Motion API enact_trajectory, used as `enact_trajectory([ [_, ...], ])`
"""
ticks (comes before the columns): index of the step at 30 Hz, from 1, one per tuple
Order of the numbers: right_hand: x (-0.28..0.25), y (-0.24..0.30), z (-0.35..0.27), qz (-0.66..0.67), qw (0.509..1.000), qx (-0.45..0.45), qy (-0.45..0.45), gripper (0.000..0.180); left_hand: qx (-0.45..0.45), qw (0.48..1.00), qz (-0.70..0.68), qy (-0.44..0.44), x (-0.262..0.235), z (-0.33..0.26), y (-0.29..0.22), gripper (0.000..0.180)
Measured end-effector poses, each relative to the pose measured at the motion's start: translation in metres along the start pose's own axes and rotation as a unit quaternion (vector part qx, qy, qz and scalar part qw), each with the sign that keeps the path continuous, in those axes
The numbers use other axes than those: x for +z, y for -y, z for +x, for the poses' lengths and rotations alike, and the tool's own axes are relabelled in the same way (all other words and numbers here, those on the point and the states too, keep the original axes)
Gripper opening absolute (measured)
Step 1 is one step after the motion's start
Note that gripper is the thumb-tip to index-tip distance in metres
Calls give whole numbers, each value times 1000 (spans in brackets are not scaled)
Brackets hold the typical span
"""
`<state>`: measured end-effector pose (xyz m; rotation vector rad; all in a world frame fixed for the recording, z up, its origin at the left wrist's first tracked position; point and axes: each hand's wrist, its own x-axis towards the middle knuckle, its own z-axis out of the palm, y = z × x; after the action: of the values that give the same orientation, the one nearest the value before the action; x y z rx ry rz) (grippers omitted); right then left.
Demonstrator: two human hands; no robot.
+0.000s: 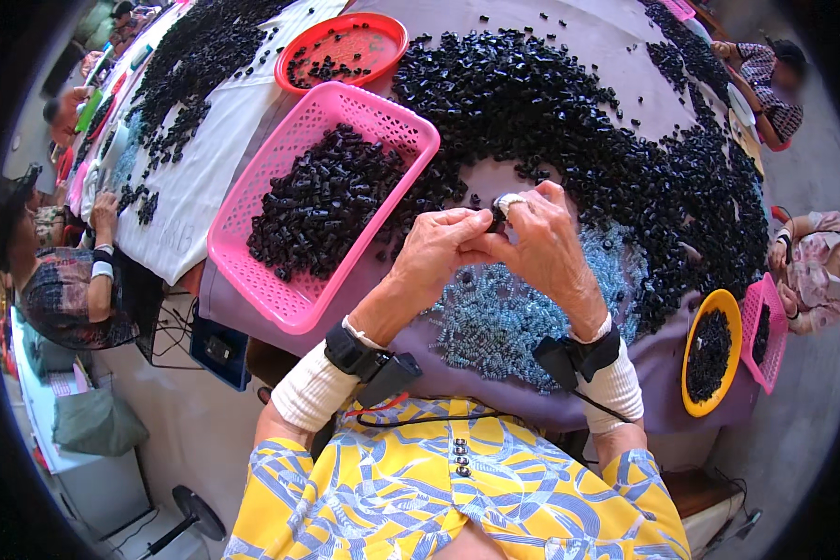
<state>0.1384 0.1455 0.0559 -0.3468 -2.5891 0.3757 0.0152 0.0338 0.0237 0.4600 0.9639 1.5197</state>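
Observation:
Over the near middle of the table, my left hand (439,250) and my right hand (549,245) meet with fingertips pinched together. Between them is a small black plastic part (497,221), mostly covered by the fingers. White wrapping shows on one of my right fingers. Under and in front of my hands spreads a heap of small clear bluish pieces (495,327). Beyond them lies a large heap of small black plastic parts (513,98). Left of my left hand stands a pink perforated basket (229,233), holding many black parts (322,201).
A red round tray (397,47) with scattered black parts sits behind the pink basket. At the right edge stand a yellow oval basket (730,313) and a smaller pink basket (770,369). Other people (79,289) sit at the left and right. A white-covered table (191,215) adjoins at left.

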Motion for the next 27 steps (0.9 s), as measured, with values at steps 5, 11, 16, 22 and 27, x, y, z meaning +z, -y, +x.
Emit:
enact_trajectory([
  [5, 7, -4, -3, 26, 999, -5, -40, 25, -7, 1000, -10, -12, 2, -2, -1, 28],
  [11, 10, -7, -4, 46, 998, -12, -44, 27, -23, 999, -16, -33, -2, -2, 2, 36],
  [16, 7, -10, -5, 50, 998, -20, -27, 28, -28, 999, -17, -29, -1, -2, 4, 39],
  [22, 15, -11, -6, 72, 995, -53, -36, 29, -32, 999, 24, 7, -2, -6, 4, 30],
  [27, -3, -32, -1, 61, 997, 44, -20, 30, 78, 991, -48, -95, -7, -13, -17, 26],
])
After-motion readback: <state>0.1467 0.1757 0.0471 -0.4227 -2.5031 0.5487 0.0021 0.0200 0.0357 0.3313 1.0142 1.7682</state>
